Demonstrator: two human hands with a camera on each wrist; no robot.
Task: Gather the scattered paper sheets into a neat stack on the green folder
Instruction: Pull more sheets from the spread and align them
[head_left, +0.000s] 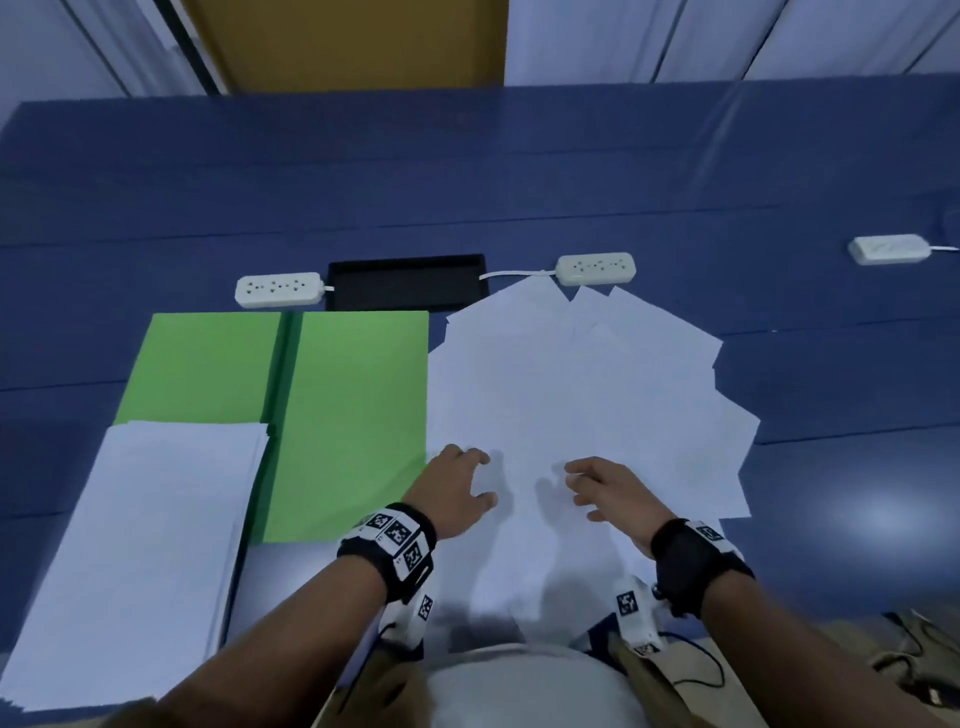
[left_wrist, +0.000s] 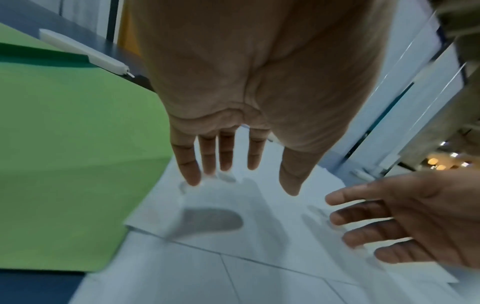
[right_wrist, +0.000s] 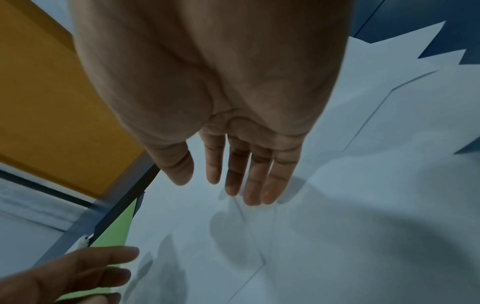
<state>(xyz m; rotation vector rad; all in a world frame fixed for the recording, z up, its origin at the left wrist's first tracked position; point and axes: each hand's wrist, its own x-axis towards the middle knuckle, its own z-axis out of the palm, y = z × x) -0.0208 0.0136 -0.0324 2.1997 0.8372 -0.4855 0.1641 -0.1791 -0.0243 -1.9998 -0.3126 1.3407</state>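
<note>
**Three cameras, one spread of paper**

Head view looks down and forward from above the table (head_left: 519, 156), taking in everything out to the far wall. Left wrist camera sits close under the left hand (left_wrist: 246, 102), facing along its fingers. Right wrist camera does likewise under the right hand (right_wrist: 221, 92). All three share the scattered sheets (head_left: 571, 389) and the green folder (head_left: 353, 415).
</note>
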